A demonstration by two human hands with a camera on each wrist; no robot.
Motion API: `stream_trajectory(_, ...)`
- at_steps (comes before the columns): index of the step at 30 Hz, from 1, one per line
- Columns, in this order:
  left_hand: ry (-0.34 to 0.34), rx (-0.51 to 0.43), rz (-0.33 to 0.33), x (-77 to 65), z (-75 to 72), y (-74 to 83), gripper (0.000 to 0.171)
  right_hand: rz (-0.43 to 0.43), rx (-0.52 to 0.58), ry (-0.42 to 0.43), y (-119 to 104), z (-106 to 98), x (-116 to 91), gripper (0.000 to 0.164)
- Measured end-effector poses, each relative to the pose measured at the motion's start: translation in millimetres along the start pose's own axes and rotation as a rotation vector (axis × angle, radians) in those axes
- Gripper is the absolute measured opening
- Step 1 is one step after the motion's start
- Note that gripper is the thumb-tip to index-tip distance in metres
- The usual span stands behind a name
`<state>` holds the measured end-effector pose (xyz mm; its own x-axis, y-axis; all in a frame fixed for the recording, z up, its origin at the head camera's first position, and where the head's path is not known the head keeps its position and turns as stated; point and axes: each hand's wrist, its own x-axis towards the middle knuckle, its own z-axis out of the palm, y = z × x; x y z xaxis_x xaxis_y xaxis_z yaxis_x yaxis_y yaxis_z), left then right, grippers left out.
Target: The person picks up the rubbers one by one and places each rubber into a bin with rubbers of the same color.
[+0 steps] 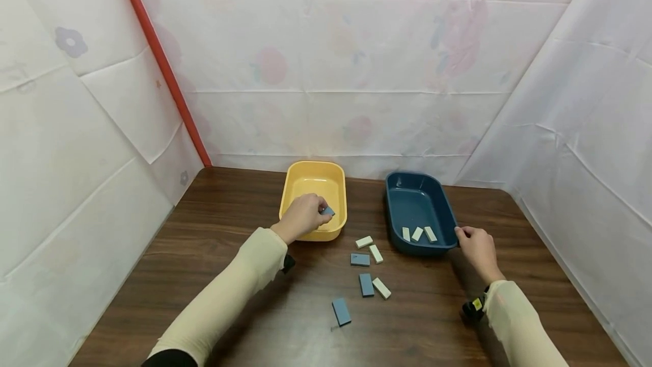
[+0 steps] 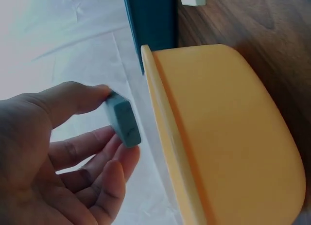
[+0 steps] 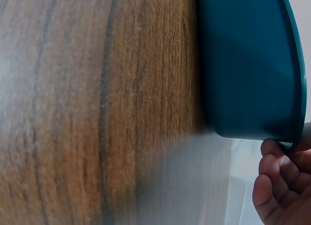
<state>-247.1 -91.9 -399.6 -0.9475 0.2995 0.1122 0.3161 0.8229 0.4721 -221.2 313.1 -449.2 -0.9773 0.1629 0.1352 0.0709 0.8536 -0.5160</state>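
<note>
My left hand [image 1: 304, 217] pinches a blue-grey block [image 2: 125, 120] between thumb and fingers, over the near part of the yellow tray [image 1: 338, 186]. In the left wrist view the block is above the tray's rim level, beside its wall. My right hand [image 1: 477, 249] pinches the rim of the dark blue tray [image 1: 417, 200] at its near right corner; the right wrist view shows the fingertips under that rim. Three white blocks [image 1: 417, 234] lie inside the blue tray's near end. The floor of the yellow tray is partly hidden by my left hand.
On the wooden table [image 1: 214, 231], between and in front of the trays, lie three blue-grey blocks, the nearest one [image 1: 341, 311] farthest forward, and three white blocks, one [image 1: 381, 288] beside a blue-grey block. White cloth walls [image 1: 326, 72] stand behind and at both sides.
</note>
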Motion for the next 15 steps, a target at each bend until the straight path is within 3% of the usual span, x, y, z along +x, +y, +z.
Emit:
stream_trajectory(6,-0.068,-0.066,-0.053,11.4,5.8,-3.7,0.014,0.001,0.0,0.007,0.6,1.5,0.0,0.041)
stream_trajectory(15,-0.12,-0.033,-0.095,23.1,21.2,-8.9,0.015,-0.001,0.007,0.016,-0.9,0.9,-1.6,0.04)
